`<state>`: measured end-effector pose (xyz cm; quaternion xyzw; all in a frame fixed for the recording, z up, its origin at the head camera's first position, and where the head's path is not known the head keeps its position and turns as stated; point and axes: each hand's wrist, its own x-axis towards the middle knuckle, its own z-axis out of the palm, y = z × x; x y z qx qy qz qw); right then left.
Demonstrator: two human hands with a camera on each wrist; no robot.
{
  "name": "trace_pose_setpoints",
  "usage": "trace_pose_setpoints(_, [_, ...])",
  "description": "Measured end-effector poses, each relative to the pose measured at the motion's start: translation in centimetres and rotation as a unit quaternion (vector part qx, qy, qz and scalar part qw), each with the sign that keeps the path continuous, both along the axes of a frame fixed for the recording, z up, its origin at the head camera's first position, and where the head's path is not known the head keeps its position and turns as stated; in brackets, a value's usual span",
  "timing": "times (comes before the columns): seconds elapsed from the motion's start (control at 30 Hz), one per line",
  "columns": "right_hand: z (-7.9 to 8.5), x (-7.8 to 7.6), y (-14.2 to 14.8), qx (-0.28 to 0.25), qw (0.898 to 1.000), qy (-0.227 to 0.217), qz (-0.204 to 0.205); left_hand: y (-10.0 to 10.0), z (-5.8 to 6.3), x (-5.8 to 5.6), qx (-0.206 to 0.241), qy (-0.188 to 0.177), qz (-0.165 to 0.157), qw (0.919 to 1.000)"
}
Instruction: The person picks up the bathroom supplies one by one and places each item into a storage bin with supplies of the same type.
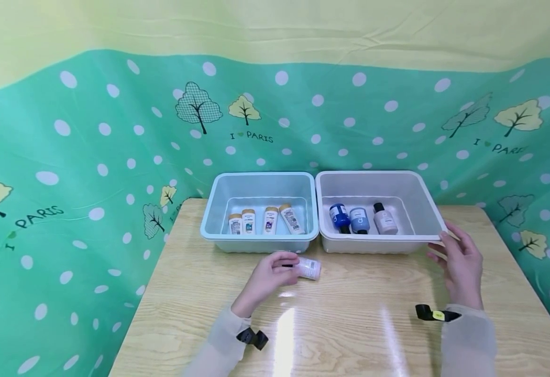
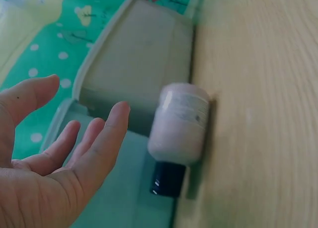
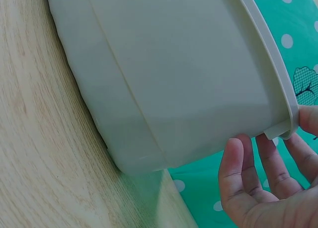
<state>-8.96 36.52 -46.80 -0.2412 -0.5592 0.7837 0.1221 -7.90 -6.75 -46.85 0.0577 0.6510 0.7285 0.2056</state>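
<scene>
A pale pink bottle (image 1: 310, 268) with a black cap lies on its side on the table, in front of the two bins. My left hand (image 1: 277, 269) is beside its cap end; in the left wrist view the fingers (image 2: 102, 148) are spread and apart from the bottle (image 2: 181, 123). My right hand (image 1: 463, 264) grips the front right corner of the grey-white bin (image 1: 378, 245). In the right wrist view, fingertips (image 3: 232, 151) come up under the rim of this bin (image 3: 174, 64), with another digit at the rim's outer edge.
Left of the grey-white bin stands a light blue bin (image 1: 261, 245) holding several small white bottles (image 1: 270, 221) with tan caps. Inside the grey-white bin are a dark blue bottle (image 1: 338, 215), a light blue bottle (image 1: 359, 220) and a pale pink bottle (image 1: 385, 221). A green dotted curtain (image 1: 350, 120) hangs behind.
</scene>
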Motion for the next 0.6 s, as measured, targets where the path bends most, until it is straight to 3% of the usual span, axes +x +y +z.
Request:
trace_pose_setpoints(0.27, [0.0, 0.0, 0.0, -0.008, 1.0, 0.009, -0.001, -1.5, -2.3, 0.0, -0.023, -0.015, 0.035, 0.999])
trace_pose_setpoints(0.6, [0.0, 0.0, 0.0, -0.005, 1.0, 0.002, -0.001, -2.3, -3.9, -0.8, -0.073, -0.021, 0.073, 0.9944])
